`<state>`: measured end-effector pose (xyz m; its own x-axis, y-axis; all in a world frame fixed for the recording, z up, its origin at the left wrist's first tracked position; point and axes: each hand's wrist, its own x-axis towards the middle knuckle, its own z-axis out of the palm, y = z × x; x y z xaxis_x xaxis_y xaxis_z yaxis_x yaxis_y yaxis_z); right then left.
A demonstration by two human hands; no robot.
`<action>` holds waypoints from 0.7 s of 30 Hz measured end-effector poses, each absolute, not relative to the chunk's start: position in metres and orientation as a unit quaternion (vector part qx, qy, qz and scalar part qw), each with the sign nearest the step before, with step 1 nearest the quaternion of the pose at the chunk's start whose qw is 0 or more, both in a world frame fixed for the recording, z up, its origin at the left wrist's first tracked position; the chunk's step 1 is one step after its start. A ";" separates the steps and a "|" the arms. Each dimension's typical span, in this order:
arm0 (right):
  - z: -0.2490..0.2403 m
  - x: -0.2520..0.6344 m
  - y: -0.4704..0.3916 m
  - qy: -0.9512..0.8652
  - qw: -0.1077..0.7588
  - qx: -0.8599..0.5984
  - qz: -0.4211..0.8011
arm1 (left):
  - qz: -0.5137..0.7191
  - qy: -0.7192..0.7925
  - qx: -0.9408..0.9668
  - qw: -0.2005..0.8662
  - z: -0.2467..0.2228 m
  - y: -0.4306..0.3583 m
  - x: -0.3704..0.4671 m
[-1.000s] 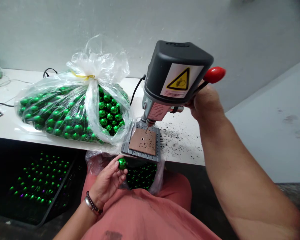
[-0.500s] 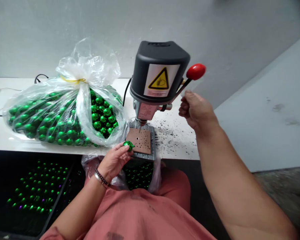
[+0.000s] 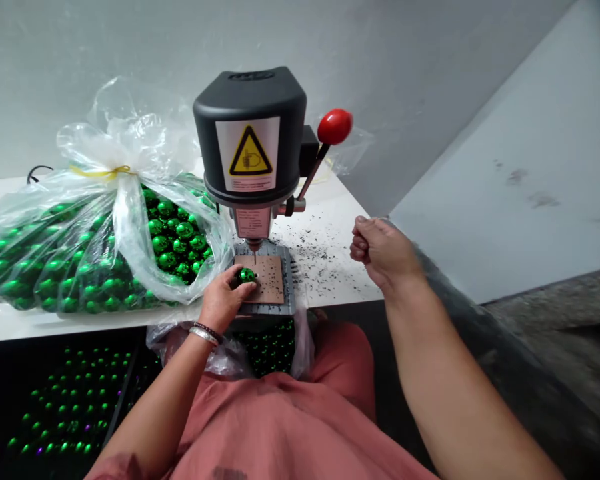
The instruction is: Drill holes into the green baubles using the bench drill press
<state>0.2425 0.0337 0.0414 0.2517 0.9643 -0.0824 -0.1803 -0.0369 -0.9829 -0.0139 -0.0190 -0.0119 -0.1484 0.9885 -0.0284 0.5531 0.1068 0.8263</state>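
Left hand (image 3: 224, 295) holding shiny green ball (image 3: 247, 275) in narrow thumb-and-finger grip over brown square board (image 3: 273, 288), seven o'clock from thin metal drill bit (image 3: 255, 258); this ball seemingly awaiting bit. Right hand (image 3: 386, 252) hovering in loose fist, showing nothing held, five o'clock from red oval lever knob (image 3: 335, 127). Dark shavings (image 3: 323, 257) lying at two o'clock, suggesting drilling done; many glossy green balls (image 3: 167, 261) waiting at ten o'clock in clear plastic bag (image 3: 129, 233)

A drill press (image 3: 250, 140) and shavings (image 3: 318, 253) suggest a workshop.
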 end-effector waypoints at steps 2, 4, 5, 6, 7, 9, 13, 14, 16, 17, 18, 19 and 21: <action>0.037 0.245 0.031 -0.362 0.590 -0.532 0.488 | 0.331 0.670 0.588 0.308 -0.014 -0.016 -0.014; 0.032 0.248 0.029 -0.352 0.591 -0.535 0.490 | 0.315 0.668 0.608 0.292 -0.016 -0.012 -0.013; 0.029 0.250 0.028 -0.347 0.591 -0.537 0.492 | 0.307 0.668 0.616 0.282 -0.016 -0.011 -0.012; 0.026 0.252 0.027 -0.342 0.591 -0.539 0.493 | 0.300 0.668 0.623 0.274 -0.015 -0.009 -0.010; 0.023 0.253 0.026 -0.338 0.590 -0.541 0.495 | 0.295 0.667 0.630 0.267 -0.015 -0.007 -0.008; 0.018 0.257 0.024 -0.334 0.588 -0.545 0.497 | 0.289 0.664 0.642 0.252 -0.014 -0.004 -0.005; 0.014 0.261 0.021 -0.335 0.581 -0.550 0.497 | 0.269 0.661 0.668 0.212 -0.014 0.002 -0.002; 0.014 0.261 0.021 -0.338 0.580 -0.552 0.495 | 0.261 0.661 0.673 0.205 -0.015 0.003 -0.002; 0.015 0.261 0.020 -0.345 0.579 -0.554 0.489 | 0.250 0.656 0.683 0.202 -0.016 0.004 -0.003; 0.017 0.260 0.019 -0.351 0.579 -0.555 0.484 | 0.249 0.653 0.685 0.205 -0.017 0.004 -0.004; 0.019 0.259 0.019 -0.358 0.578 -0.554 0.479 | 0.250 0.651 0.686 0.208 -0.018 0.003 -0.005; 0.022 0.257 0.019 -0.367 0.579 -0.552 0.474 | 0.255 0.650 0.684 0.211 -0.020 0.003 -0.005; 0.030 0.254 0.020 -0.389 0.581 -0.545 0.463 | 0.273 0.656 0.671 0.212 -0.023 0.000 -0.005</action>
<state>0.2536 0.0195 0.0300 0.2689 0.9617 -0.0533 -0.1141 -0.0232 -0.9932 -0.0047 0.0004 -0.0226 -0.0083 0.9961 0.0879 0.7644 -0.0503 0.6427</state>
